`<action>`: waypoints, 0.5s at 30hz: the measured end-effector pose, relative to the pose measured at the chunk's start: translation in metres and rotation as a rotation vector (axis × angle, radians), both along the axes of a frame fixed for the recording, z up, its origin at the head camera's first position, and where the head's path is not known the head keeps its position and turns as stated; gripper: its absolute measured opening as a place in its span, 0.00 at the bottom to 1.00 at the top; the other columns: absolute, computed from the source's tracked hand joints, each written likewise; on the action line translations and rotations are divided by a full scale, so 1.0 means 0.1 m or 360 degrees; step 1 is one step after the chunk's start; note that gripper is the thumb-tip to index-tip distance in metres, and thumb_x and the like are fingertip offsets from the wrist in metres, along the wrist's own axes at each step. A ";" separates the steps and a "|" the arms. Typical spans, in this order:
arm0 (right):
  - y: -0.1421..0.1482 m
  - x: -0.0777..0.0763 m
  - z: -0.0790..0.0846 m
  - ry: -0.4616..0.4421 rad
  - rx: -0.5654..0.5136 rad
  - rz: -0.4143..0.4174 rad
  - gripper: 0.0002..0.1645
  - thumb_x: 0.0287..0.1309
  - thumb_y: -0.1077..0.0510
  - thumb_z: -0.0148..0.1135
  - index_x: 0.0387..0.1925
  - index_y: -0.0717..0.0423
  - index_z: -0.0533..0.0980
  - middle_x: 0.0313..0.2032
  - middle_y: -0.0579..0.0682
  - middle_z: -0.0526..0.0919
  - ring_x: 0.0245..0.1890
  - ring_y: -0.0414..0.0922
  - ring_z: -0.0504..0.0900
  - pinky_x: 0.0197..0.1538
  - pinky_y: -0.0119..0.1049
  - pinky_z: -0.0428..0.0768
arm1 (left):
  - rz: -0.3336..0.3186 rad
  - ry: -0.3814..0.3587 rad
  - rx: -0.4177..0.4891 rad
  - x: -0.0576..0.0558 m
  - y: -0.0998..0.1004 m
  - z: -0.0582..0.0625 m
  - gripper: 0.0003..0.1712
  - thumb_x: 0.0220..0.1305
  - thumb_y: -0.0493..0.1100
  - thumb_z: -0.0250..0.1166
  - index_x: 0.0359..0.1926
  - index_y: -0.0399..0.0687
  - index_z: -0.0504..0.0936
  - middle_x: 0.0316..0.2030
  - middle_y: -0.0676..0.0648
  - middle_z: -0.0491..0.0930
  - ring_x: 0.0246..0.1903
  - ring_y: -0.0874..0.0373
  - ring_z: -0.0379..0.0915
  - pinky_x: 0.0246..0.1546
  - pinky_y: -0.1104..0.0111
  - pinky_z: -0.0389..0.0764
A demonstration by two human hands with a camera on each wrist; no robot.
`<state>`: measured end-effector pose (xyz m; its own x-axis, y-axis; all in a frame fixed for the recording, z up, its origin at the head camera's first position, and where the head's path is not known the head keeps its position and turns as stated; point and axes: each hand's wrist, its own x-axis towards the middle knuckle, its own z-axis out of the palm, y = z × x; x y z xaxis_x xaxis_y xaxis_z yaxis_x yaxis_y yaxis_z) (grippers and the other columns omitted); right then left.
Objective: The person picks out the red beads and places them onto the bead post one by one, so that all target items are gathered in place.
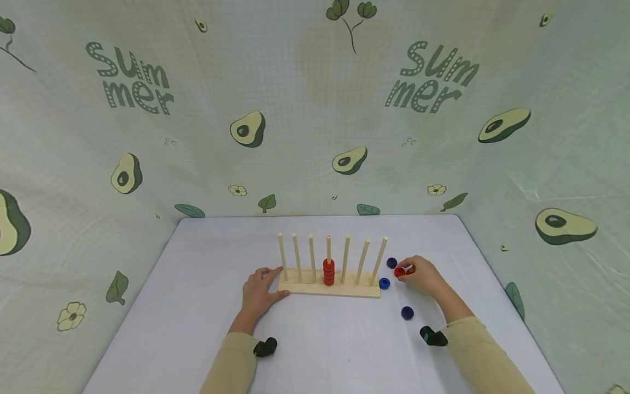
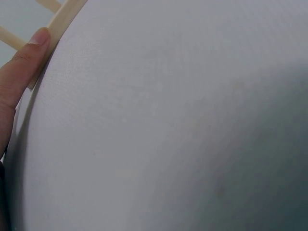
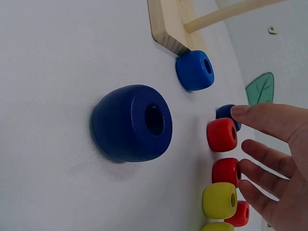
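Note:
My left hand (image 1: 258, 293) holds the left end of a wooden peg stand (image 1: 330, 290), thumb (image 2: 41, 41) along the front edge and fingers at the back. Several red beads are stacked on the stand's middle peg (image 1: 328, 246); the other pegs are bare. Beyond the stand's right end, my right hand (image 1: 420, 273) reaches over loose beads. In the right wrist view its thumb and fingers are apart, around a red bead (image 3: 222, 134). A second red bead (image 3: 226, 172) lies close to the fingertips. The thumb tip overlaps a dark blue bead (image 3: 226, 113).
A bright blue bead (image 3: 195, 70) sits against the stand's right corner. Nearer the front lies another dark blue bead (image 1: 407, 313). Yellow beads (image 3: 219, 199) and a further red bead (image 3: 239, 215) are beside the right hand, hidden in the head view. A patterned cloth stands behind the white table (image 1: 325, 350).

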<state>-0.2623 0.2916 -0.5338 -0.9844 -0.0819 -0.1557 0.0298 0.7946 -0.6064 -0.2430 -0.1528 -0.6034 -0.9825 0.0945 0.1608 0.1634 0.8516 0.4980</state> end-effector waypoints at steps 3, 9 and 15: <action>0.01 -0.01 -0.03 0.0011 -0.0004 -0.0025 0.17 0.52 0.64 0.71 0.45 0.63 0.82 0.43 0.58 0.78 0.36 0.50 0.73 0.38 0.42 0.75 | 0.0003 -0.0006 -0.0011 0.00 0.00 0.01 0.42 0.51 0.61 0.73 0.67 0.57 0.73 0.58 0.41 0.68 0.51 0.44 0.65 0.48 0.49 0.64; 0.01 -0.02 -0.09 0.0011 -0.0002 -0.0070 0.16 0.53 0.63 0.71 0.45 0.62 0.82 0.44 0.59 0.77 0.38 0.52 0.73 0.39 0.44 0.76 | 0.0009 -0.0004 -0.0033 0.00 0.00 0.00 0.43 0.51 0.62 0.73 0.67 0.57 0.73 0.57 0.41 0.68 0.51 0.45 0.65 0.48 0.50 0.65; 0.02 -0.06 -0.17 0.0045 -0.0006 -0.0080 0.17 0.52 0.63 0.71 0.45 0.63 0.81 0.44 0.60 0.77 0.38 0.51 0.73 0.39 0.43 0.75 | 0.0008 -0.0002 -0.0032 -0.01 0.00 -0.01 0.43 0.50 0.62 0.74 0.67 0.58 0.73 0.57 0.42 0.68 0.50 0.45 0.65 0.48 0.50 0.65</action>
